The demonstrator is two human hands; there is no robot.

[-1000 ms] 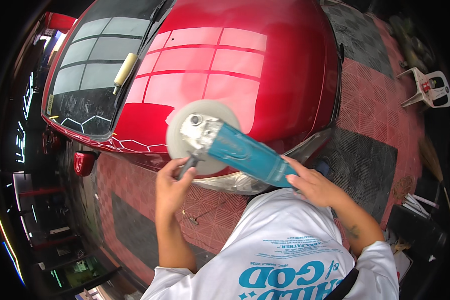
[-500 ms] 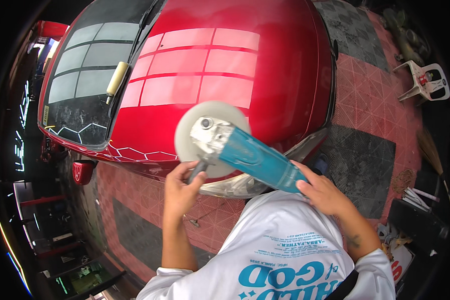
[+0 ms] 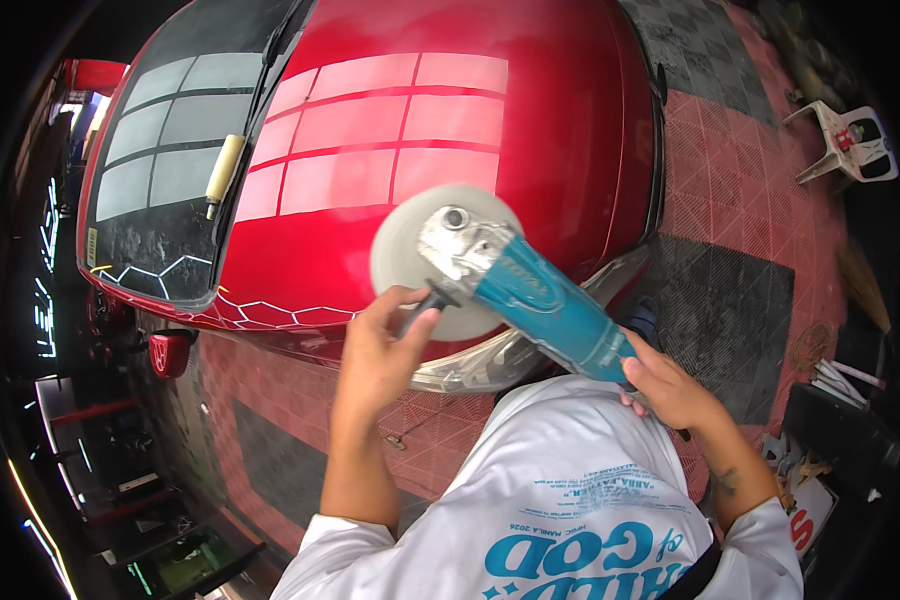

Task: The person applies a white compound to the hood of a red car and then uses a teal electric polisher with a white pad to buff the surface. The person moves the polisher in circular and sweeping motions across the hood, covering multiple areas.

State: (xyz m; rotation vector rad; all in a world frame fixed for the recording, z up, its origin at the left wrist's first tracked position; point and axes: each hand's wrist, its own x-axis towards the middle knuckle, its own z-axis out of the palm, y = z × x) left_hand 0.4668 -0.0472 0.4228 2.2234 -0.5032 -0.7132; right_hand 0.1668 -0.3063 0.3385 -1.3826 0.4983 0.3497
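A teal car polisher (image 3: 545,295) with a metal gear head lies over the near corner of a red car hood (image 3: 560,140). Its round whitish pad (image 3: 395,240) rests on or just over the paint above the headlight (image 3: 485,362); the exact contact is hidden under the tool. My left hand (image 3: 385,345) wraps round the black side handle (image 3: 425,308) beside the pad. At the rear end of the body, my right hand (image 3: 665,385) grips the polisher, its thumb on top and its other fingers partly hidden underneath.
A cream bottle with a dark tip (image 3: 226,170) lies at the windshield's base by the wiper. The side mirror (image 3: 170,352) sticks out at left. A white plastic chair (image 3: 850,145) stands far right on the red and black tiled floor (image 3: 730,180). A black bin (image 3: 835,430) is at right.
Both hands and the polisher have shifted a little to the right across the hood. The pad has gone slightly farther up in the view. My grip is the same.
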